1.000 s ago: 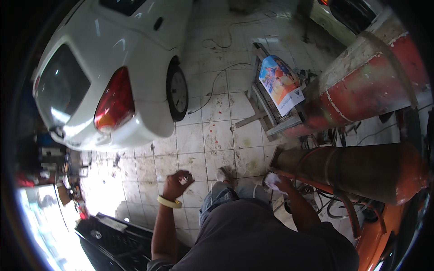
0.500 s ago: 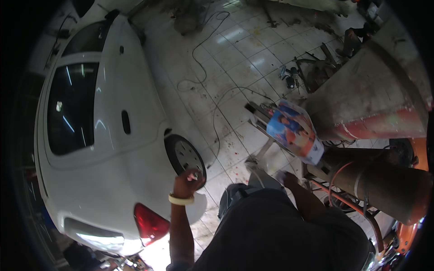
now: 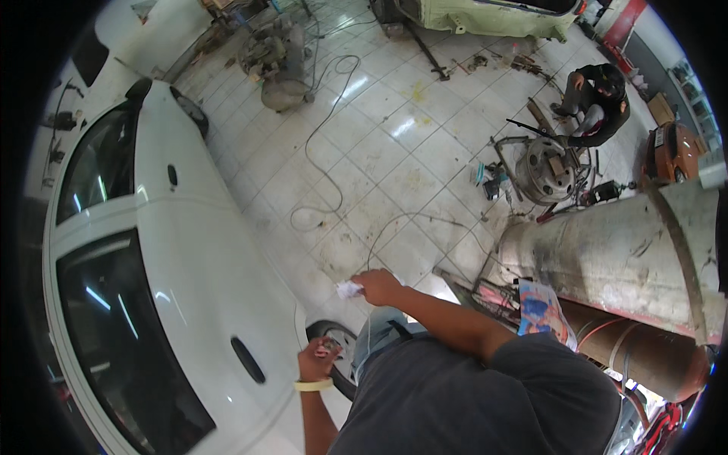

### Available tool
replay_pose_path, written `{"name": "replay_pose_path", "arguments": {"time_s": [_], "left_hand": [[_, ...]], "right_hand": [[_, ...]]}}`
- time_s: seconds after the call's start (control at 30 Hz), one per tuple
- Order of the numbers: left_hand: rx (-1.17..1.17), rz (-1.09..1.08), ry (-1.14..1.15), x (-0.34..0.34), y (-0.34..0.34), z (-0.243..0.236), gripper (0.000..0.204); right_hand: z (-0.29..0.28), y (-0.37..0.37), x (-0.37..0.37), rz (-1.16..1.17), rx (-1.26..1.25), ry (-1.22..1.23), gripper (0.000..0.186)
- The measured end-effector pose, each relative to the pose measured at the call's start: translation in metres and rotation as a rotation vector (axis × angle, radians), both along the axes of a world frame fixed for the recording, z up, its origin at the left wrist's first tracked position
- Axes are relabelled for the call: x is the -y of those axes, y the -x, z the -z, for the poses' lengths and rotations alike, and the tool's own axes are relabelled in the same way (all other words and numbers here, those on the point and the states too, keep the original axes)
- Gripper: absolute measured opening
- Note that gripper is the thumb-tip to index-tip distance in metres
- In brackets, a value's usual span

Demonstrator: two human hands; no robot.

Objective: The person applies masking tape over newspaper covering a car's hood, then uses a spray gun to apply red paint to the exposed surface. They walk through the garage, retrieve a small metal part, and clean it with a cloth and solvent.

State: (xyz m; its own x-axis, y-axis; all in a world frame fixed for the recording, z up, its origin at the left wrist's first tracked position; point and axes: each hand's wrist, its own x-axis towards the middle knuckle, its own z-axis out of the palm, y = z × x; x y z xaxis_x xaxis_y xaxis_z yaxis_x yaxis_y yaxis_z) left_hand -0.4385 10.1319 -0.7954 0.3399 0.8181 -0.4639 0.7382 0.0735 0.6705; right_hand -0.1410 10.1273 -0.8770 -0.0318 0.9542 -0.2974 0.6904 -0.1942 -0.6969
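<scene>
My right hand (image 3: 381, 287) reaches out in front of me, closed on a crumpled white wad (image 3: 349, 289); whether it is cloth or paper I cannot tell. Lower and to the left, my left hand (image 3: 317, 360) is curled round something small with red and pale patches, mostly hidden by the fingers. A pale yellow wristband (image 3: 313, 385) circles that wrist. Just past the left hand, the rear wheel (image 3: 339, 343) of a white car (image 3: 189, 250) partly shows. The car's side, with door handles and dark windows, runs along my left.
A cable (image 3: 322, 171) winds over the tiled floor. At right lie a large tank (image 3: 607, 258), a brown gas cylinder (image 3: 660, 353) and a colourful printed sheet (image 3: 542, 311). A person (image 3: 599, 102) crouches by a wheel rim (image 3: 546, 171). A pale green car body (image 3: 493, 15) stands at the back.
The view has shifted forward along the car; the printed sheet now lies closer on my right. My right hand has swung up from beside my thigh to the front left. My left hand stays closed.
</scene>
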Motion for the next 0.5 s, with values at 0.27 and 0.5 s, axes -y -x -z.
{"name": "replay_pose_path", "arguments": {"time_s": [0.27, 0.5], "left_hand": [[0.169, 0.508, -0.271, -0.353, -0.232, -0.054, 0.041], [0.241, 0.655, -0.288, -0.505, -0.408, -0.058, 0.041]], "right_hand": [[0.000, -0.160, -0.032, 0.779, -0.220, 0.007, 0.037], [0.072, -0.315, -0.124, 1.061, 0.032, -0.006, 0.046]]}}
